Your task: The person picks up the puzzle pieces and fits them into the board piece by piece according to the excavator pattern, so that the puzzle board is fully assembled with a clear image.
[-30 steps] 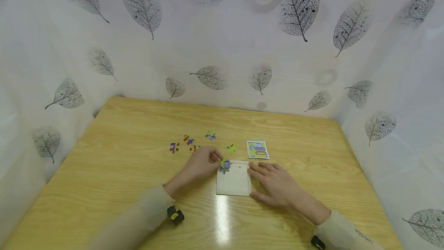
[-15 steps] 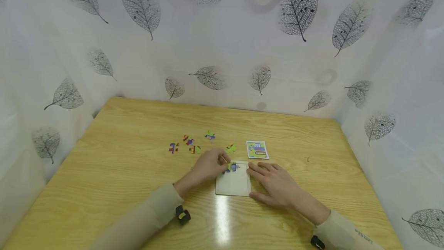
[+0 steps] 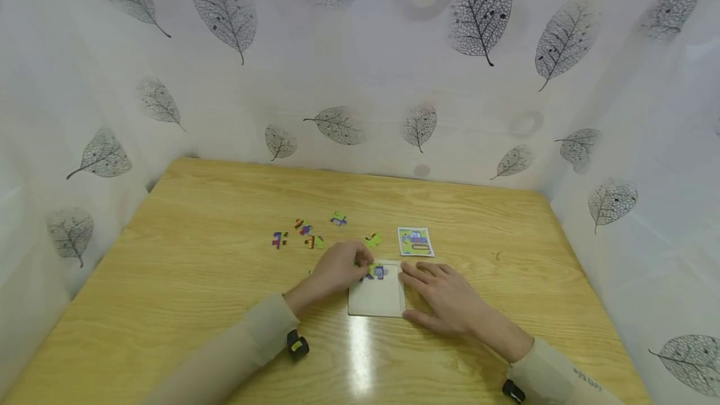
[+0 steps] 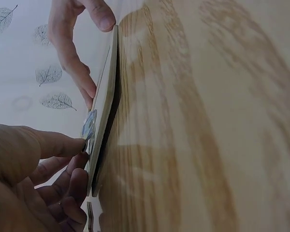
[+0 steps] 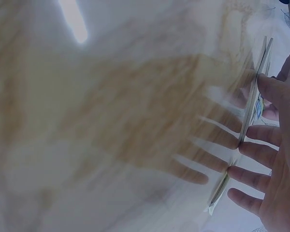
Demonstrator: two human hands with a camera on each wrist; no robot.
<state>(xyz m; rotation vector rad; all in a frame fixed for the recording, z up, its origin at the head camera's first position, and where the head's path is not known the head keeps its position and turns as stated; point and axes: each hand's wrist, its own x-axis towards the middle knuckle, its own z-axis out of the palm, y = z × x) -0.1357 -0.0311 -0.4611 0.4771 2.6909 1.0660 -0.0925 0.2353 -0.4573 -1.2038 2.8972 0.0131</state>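
A pale wooden puzzle board [image 3: 374, 300] lies on the table in front of me. My left hand [image 3: 340, 265] is over its upper left corner, pinching a colourful jigsaw piece [image 4: 89, 126] between thumb and fingers. In the head view, the purple and green end of that jigsaw piece [image 3: 378, 272] shows beyond the fingertips, close over the board; the fingers hide the rest. My right hand [image 3: 441, 295] lies with fingers spread along the right edge of the board. In the right wrist view its thumb and fingertips touch that edge.
Several loose jigsaw pieces lie behind and left of the board, among them a red and purple piece [image 3: 280, 240], a green one [image 3: 339, 218] and another green one [image 3: 373, 239]. A picture card [image 3: 415, 242] lies behind the board. A leaf-patterned curtain [image 3: 360, 67] surrounds the table [image 3: 225, 205].
My left hand has moved a little to the right over the board with the piece, then stayed nearly still. The right hand has kept its place.
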